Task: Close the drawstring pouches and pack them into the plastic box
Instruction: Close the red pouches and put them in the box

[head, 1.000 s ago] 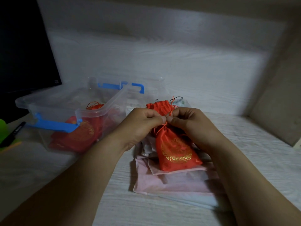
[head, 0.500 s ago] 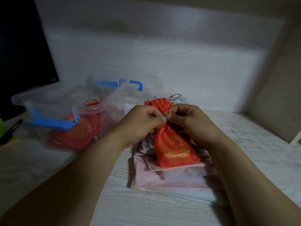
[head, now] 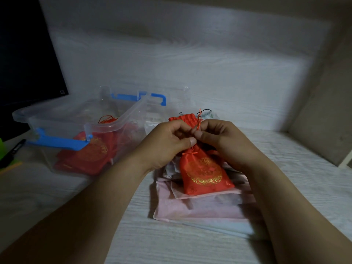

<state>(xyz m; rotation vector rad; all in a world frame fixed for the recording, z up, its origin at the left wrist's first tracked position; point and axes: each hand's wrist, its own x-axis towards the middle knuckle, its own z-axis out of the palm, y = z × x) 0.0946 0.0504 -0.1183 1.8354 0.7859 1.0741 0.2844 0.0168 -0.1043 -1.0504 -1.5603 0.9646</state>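
Observation:
A red drawstring pouch [head: 204, 173] with a gold emblem lies on a stack of pale pink and white pouches [head: 200, 206] at the centre of the table. My left hand [head: 167, 143] and my right hand [head: 222, 140] meet at the pouch's gathered neck, each pinching its thin red drawstring [head: 198, 121]. The pouch's ruffled top [head: 183, 119] sticks up behind my fingers. To the left stands the clear plastic box [head: 57, 119] with blue latches, open, holding red pouches [head: 89, 155].
The box's clear lid with a blue handle [head: 139, 97] leans behind the box. A dark monitor [head: 24, 60] fills the far left. A black pen [head: 16, 148] and a green object [head: 2, 149] lie at the left edge. Walls close in behind and on the right.
My fingers have shifted slightly at the pouch's neck, and a small bow of red cord now shows below my left thumb. The pouch stays on the stack.

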